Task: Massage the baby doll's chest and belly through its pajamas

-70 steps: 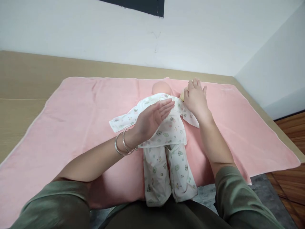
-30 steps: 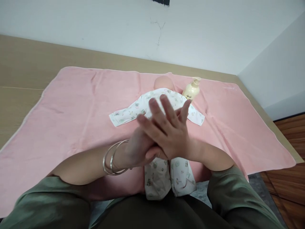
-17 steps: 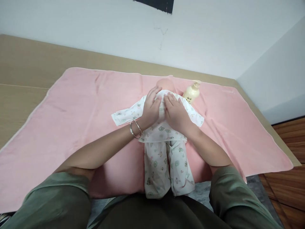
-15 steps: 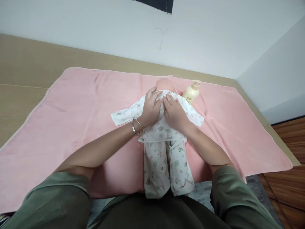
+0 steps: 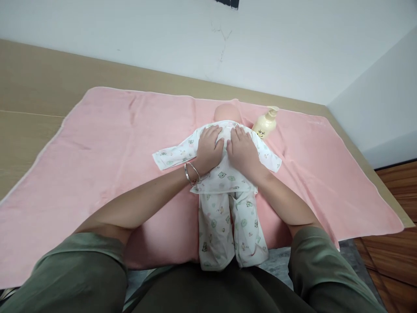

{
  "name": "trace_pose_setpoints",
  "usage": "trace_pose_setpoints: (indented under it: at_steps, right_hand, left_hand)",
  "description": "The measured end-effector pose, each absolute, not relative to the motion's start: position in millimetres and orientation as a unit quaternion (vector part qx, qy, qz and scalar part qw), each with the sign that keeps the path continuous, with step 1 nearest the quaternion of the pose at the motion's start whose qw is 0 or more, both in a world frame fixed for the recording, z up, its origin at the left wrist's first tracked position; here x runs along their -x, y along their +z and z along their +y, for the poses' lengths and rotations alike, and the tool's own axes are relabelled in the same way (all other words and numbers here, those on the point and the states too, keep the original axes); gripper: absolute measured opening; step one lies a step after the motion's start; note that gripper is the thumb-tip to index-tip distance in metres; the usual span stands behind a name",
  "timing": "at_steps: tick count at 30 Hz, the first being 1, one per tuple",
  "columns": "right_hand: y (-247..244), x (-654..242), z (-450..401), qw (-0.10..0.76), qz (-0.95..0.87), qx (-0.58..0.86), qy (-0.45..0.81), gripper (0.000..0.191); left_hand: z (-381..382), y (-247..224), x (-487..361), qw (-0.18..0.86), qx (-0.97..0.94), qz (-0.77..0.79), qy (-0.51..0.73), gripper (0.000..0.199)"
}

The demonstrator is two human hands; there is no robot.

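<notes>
A baby doll (image 5: 227, 112) in a white printed top (image 5: 219, 177) and matching trousers (image 5: 216, 232) lies stretched out, its bald head away from me and its sleeves spread. The head shows no face from here. My left hand (image 5: 209, 148) rests flat on the left of the upper torso, fingers extended and thumb pointing inward. On the right of the torso lies my right hand (image 5: 243, 151), also flat with fingers stretched toward the head. A narrow gap separates the two thumbs. Neither hand grips anything.
A pink blanket (image 5: 107, 139) spreads under the doll over a wooden board (image 5: 39, 65). A cream pump bottle (image 5: 265, 124) leans on the blanket beside the doll's right-hand shoulder. A white wall (image 5: 156, 34) rises behind, and wood-grain panelling (image 5: 397, 187) stands at the right.
My hands have flattened and moved slightly apart on the doll's upper torso; earlier the fingers were more raised and closer together. The view has shifted slightly.
</notes>
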State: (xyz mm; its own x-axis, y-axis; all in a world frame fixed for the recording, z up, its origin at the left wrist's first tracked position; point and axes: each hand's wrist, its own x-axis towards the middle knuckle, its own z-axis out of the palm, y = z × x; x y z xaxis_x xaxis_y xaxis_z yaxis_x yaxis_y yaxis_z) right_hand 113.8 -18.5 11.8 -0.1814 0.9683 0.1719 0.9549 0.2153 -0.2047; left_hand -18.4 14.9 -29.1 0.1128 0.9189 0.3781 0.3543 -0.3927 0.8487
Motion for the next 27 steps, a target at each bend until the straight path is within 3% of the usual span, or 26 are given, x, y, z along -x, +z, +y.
trace_pose_setpoints:
  at_steps: [5, 9, 13, 18, 22, 27]
  right_hand:
    - [14, -111, -25, 0.129, -0.818, 0.559, 0.039, 0.051]
    - [18, -129, -2, 0.153, -0.770, 0.614, 0.080, 0.049]
    - [13, -126, -4, 0.146, -0.737, 0.659, 0.034, 0.054]
    - [6, -106, -30, 0.154, -0.777, 0.610, -0.020, 0.051]
    - [14, -114, -18, 0.167, -0.763, 0.622, 0.055, 0.048]
    - [21, -130, 3, 0.167, -0.720, 0.662, 0.126, 0.058]
  left_hand:
    - [16, -28, 18, 0.297, -0.694, 0.469, 0.459, 0.045]
    - [15, -28, 17, 0.275, -0.695, 0.472, 0.467, 0.046]
    - [17, -30, 17, 0.212, -0.731, 0.488, 0.427, 0.048]
    - [22, -35, 19, 0.133, -0.768, 0.501, 0.376, 0.048]
    - [20, -32, 18, 0.111, -0.778, 0.512, 0.346, 0.049]
    - [6, -29, 14, 0.068, -0.796, 0.511, 0.316, 0.051]
